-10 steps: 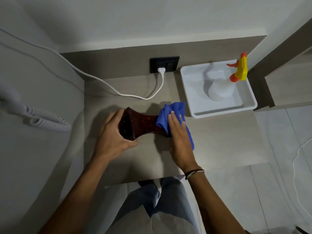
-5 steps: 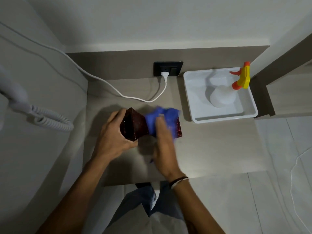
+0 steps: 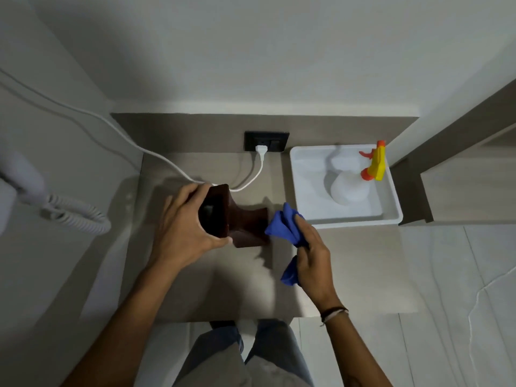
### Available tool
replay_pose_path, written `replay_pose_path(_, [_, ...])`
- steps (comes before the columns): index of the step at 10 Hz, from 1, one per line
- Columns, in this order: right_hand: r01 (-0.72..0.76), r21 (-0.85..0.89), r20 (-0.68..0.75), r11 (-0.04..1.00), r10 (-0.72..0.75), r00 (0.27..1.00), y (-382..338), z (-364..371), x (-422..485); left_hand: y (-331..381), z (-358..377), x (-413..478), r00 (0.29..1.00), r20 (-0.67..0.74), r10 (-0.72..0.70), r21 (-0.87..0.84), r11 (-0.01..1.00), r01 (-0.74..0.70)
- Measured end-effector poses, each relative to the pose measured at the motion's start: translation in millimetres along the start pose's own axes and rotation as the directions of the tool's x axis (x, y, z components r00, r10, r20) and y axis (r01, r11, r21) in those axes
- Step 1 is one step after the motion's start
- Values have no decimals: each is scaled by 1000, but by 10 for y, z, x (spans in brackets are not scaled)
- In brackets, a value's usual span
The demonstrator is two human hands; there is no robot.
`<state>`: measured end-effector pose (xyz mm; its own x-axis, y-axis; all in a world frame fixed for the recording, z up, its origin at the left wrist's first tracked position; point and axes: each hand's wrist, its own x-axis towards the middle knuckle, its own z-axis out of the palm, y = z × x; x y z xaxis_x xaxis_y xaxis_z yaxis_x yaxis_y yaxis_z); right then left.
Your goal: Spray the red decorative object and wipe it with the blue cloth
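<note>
The dark red decorative object (image 3: 245, 223), hourglass-shaped with a square end, lies tilted on the counter (image 3: 237, 286). My left hand (image 3: 185, 229) grips its wide left end. My right hand (image 3: 310, 251) holds the bunched blue cloth (image 3: 282, 226) just off the object's right end, with a tail of cloth hanging below the palm. The white spray bottle (image 3: 350, 191) with its yellow and orange trigger head stands in the white tray (image 3: 354, 220) at the back right, untouched.
A white power cord (image 3: 251, 181) runs from the black wall socket (image 3: 266, 141) across the counter behind the object. A white coiled-cord handset (image 3: 72, 216) hangs on the left wall. The counter's front edge is near my legs; tiled floor lies to the right.
My right hand has drawn the blue cloth rightward off the object's middle to just past its right end. My left hand has turned the object so its square end faces up.
</note>
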<state>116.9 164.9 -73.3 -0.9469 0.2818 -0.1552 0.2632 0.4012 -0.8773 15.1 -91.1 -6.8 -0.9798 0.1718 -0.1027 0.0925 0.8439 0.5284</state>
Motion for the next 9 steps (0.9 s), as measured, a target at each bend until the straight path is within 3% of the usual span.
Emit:
replay_pose_path(1, [-15,35,-15,999,15,1000,-109,-272,132,245,14,82,1000,-20,-10,143,990,13])
replay_pose_path(3, [90,-242,-15,966,-96,995,-157,-625,926,585,151,180,1000,-3,-25,272,962,25])
replay_pose_path(4, [197,-428,137,882,-152,979,-49,-634,1445,651,218,190,998,11,-60,261,964,55])
replay_pose_path(5, [269,-594,357,758,-51,933,199,-465,1695,690,240,180,995,9,-98,275,957,91])
replay_pose_path(6, [429,-749,530,505,68,845,484,-326,1690,701,260,150,997,4,-82,247,966,78])
replay_pose_path(8, [398,-752,490,526,41,871,434,-362,1594,691,301,104,999,12,-47,226,973,43])
replay_pose_path(9, [321,-705,364,632,-67,929,232,-375,1435,716,337,73,1000,-25,4,258,966,2])
